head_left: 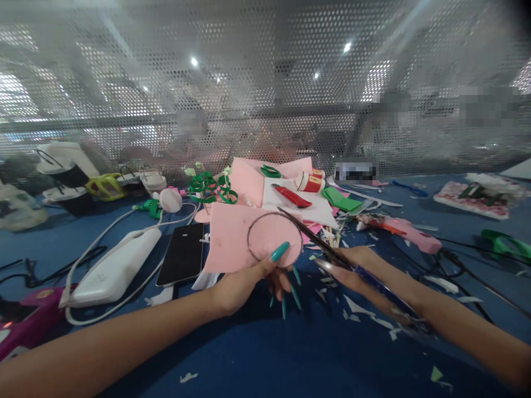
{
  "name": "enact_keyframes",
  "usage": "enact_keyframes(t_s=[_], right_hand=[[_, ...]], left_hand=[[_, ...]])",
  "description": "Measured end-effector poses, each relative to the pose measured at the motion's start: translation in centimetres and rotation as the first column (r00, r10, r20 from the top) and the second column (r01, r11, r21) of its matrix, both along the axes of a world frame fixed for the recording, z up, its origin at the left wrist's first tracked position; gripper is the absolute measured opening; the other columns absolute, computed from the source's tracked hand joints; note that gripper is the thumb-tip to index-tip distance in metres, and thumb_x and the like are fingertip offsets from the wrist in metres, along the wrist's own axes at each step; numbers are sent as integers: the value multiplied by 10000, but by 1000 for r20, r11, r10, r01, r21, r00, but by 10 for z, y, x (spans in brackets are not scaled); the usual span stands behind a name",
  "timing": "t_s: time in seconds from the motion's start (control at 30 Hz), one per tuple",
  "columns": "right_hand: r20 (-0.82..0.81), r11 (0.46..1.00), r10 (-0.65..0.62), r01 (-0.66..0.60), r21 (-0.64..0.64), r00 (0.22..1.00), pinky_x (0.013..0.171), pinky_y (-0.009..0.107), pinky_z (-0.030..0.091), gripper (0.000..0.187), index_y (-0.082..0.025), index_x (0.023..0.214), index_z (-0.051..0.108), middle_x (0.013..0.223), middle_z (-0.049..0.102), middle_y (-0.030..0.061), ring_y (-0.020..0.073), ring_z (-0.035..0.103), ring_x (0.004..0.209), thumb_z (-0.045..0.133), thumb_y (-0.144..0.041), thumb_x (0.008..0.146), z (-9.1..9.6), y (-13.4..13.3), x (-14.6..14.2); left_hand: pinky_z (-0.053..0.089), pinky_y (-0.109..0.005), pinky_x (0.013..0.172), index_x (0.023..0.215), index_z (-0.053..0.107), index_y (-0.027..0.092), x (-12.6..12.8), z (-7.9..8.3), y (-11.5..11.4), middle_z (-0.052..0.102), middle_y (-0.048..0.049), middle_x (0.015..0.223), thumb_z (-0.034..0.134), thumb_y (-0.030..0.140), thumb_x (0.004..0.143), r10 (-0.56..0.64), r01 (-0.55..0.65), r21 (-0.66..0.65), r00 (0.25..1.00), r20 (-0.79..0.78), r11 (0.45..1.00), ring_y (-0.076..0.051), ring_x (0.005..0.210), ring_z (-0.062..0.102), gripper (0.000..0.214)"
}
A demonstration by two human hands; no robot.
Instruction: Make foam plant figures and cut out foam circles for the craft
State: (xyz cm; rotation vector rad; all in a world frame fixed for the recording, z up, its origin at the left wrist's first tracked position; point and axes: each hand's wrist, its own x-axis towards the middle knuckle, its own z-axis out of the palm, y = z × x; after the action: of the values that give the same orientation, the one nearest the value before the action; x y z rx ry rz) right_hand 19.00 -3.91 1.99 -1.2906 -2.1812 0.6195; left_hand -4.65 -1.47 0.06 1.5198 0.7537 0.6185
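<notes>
While our left hand (pixel 244 282) pinches pink paper (pixel 228 237), our right hand (pixel 357 266) grips scissors (pixel 307 230) near its drawn circle (pixel 269 235), seemingly only partly cut.

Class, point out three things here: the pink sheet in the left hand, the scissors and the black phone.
Pink sheet (pixel 232 236), head view: its left half.
Scissors (pixel 323 244), head view: the dark blades.
Black phone (pixel 181 255), head view: middle of its screen.

Your left forearm (pixel 157 321) is slanting in behind its fingers (pixel 284 279), and your left hand (pixel 250 280) is pinching, thumb (pixel 264 269) lying on top, the others curling beneath (their long teal nails (pixel 296 297) are pointing down). Your right hand (pixel 368 260) is gripping, apart from those fingertips, its forearm (pixel 456 327) trailing behind its own fingers.
</notes>
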Motion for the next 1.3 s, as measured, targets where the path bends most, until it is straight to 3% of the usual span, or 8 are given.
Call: enact_keyframes(t_s=[0.17, 0.43, 0.67, 0.97, 1.3], right_hand=[[49, 999, -31, 30, 28, 998, 458, 227, 303, 357, -184, 707, 538, 582, 521, -18, 101, 429, 496, 465, -491, 875, -11, 9, 7], [40, 998, -31, 33, -46, 999, 458, 229, 301, 365, -186, 726, 525, 581, 510, -18, 102, 423, 507, 460, -514, 872, -6, 5, 6], [9, 998, -50, 51, -31, 999, 470, 232, 270, 400, -183, 668, 486, 566, 463, -27, 88, 371, 501, 448, -524, 874, -3, 1, 2], [92, 1000, -8, 9, -12, 996, 476, 243, 321, 315, -172, 747, 558, 602, 544, 3, 120, 459, 530, 458, -440, 880, -15, 14, 11], [86, 999, -24, 26, -23, 996, 514, 240, 335, 301, -174, 696, 537, 580, 495, -22, 114, 459, 554, 537, -434, 847, 2, 5, 3]], left_hand=[[412, -307, 671, 677, 644, 164, 1, 3, -3, 614, -42, 668, 413, 596, 863, 53, -52, -21, 997, 60, 998, -143, 597, 522, 524], [441, -326, 658, 704, 669, 150, 3, 3, -3, 620, -48, 644, 473, 602, 833, 163, -168, 22, 975, 151, 986, -161, 599, 549, 510], [438, -305, 665, 700, 654, 145, 1, -3, 1, 616, -38, 618, 429, 643, 835, 113, -118, 37, 987, 111, 992, -142, 605, 545, 562], [409, -271, 576, 587, 635, 148, 1, 0, 2, 602, -33, 577, 483, 625, 815, 118, -125, 35, 981, 156, 992, -118, 534, 526, 550], [403, -247, 531, 581, 655, 143, 0, -3, 3, 605, -34, 558, 514, 538, 830, 80, -82, 8, 985, 154, 997, -102, 494, 522, 489]])
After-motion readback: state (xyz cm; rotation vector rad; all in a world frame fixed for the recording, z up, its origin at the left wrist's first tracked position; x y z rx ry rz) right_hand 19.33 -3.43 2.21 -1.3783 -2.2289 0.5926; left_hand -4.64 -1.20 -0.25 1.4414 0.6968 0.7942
